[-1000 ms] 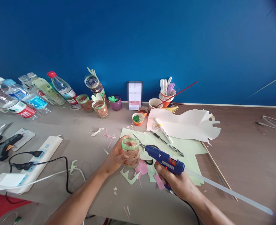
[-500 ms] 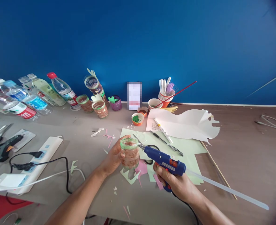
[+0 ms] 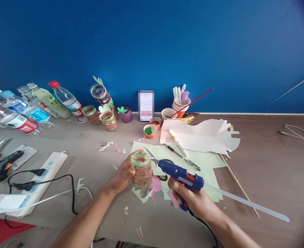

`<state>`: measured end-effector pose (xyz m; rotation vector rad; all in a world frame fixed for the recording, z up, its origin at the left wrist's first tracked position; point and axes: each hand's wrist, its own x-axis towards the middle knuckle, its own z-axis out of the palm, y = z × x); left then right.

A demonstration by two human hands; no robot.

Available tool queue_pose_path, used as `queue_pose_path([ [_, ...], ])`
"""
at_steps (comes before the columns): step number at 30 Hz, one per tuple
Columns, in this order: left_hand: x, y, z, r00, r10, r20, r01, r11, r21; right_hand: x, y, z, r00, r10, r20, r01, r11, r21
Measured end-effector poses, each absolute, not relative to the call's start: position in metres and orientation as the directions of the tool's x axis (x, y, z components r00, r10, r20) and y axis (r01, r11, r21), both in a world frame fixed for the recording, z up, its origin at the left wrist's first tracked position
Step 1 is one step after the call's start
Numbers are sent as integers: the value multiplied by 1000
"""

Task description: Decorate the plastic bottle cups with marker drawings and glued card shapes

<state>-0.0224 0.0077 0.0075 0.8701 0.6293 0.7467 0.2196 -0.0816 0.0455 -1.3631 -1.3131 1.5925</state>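
Note:
My left hand (image 3: 123, 174) is wrapped around the far left side of a cut plastic bottle cup (image 3: 142, 174), brown-painted with a green rim and a clear base. In my right hand (image 3: 184, 193) is a blue hot glue gun (image 3: 180, 174), a long translucent glue stick (image 3: 250, 203) poking out of its back. The gun's nozzle points left, at the right side of the cup's rim; whether it touches cannot be made out. Beneath them lie pale green paper sheets (image 3: 211, 172), pink paper scraps (image 3: 155, 184) and scissors (image 3: 163, 177), partly hidden by the gun.
Plastic bottles (image 3: 66, 98) and several painted cups (image 3: 108, 120) stand along the wall. A phone (image 3: 146, 106), a green paint cup (image 3: 150, 131) and a cup of markers (image 3: 180, 103) are at the back. A power strip (image 3: 44, 182) with cables lies left; a wooden stick (image 3: 241, 187) lies right.
The whole view has shifted slightly, so most things sit a little further left. Both hands keep their grips, and the cup and glue gun hold nearly the same positions to each other.

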Motion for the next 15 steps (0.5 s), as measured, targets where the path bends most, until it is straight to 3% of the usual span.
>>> queue_pose_path([
  [15,-21,8,9,571,801,-180,-312,415,855,220,-85,43,-229,918,-324,162,-292,-943],
])
